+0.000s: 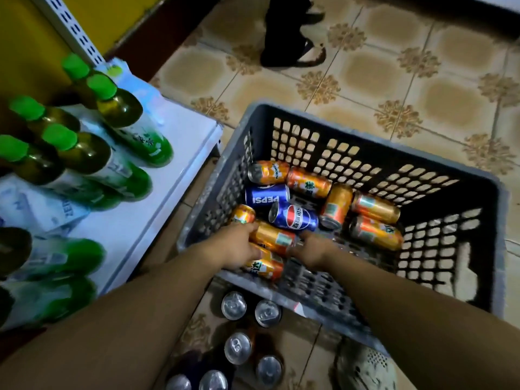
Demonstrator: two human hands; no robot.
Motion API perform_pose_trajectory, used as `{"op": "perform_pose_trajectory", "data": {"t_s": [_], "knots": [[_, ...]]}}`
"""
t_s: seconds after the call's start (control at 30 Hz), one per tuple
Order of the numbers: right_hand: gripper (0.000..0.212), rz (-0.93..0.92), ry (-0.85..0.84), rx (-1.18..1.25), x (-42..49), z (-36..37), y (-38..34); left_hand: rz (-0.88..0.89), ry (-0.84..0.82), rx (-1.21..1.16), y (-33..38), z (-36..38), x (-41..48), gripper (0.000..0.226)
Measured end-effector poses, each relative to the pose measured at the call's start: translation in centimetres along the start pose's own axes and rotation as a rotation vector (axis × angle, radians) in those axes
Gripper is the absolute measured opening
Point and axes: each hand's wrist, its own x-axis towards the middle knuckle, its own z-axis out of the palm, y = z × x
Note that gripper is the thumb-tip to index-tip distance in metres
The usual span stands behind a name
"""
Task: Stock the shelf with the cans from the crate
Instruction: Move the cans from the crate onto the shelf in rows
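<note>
A grey plastic crate [351, 136] stands on the tiled floor and holds several orange cans and two blue Pepsi cans [295, 216], all lying on their sides. My left hand [236, 246] reaches in at the near left corner and grips the left end of an orange can [274, 238]. A second orange can [266, 267] lies just below that hand. My right hand [311, 249] is at the right end of the same gripped can, fingers turned down and hidden. The white shelf [168, 192] is to the left.
Green-capped bottles [84, 153] crowd the shelf's left part. Several cans [233, 305] stand upright on the floor in front of the crate. Another person's sandalled feet [295, 52] are on the far floor. A pale shoe [365, 367] is at the lower right.
</note>
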Motion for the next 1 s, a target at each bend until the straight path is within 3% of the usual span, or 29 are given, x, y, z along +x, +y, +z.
{"op": "perform_pose_trajectory", "data": {"t_s": [0.13, 0.27, 0.4, 0.57, 0.73, 0.87, 1.0], "knots": [[0.056, 0.117, -0.016, 0.416, 4.0, 3.4, -0.3, -0.031, -0.108, 0.076, -1.1, 0.7, 2.9, 0.074], [0.107, 0.201, 0.131, 0.812, 11.3, 7.1, 4.1, -0.069, -0.098, 0.118, -1.7, 1.2, 4.5, 0.076], [0.074, 0.211, 0.217, 0.899, 8.1, 5.4, 1.1, -0.094, -0.095, 0.114, -1.4, 1.3, 4.5, 0.079], [0.066, 0.225, 0.222, 0.794, 5.6, 4.2, 0.3, -0.089, -0.061, -0.012, -0.9, 0.8, 3.5, 0.070], [0.049, 0.161, 0.331, 0.980, -0.6, 1.9, -0.8, -0.063, 0.063, -0.180, 0.9, -1.4, -0.6, 0.069], [0.029, 0.007, 0.221, 1.352, -8.4, -1.5, -4.4, -0.049, 0.131, -0.412, 3.1, -4.2, -6.5, 0.063], [0.046, -0.249, 0.059, 1.535, -16.1, -4.6, -9.5, 0.103, 0.236, -0.772, 6.1, -7.4, -14.7, 0.035]]}}
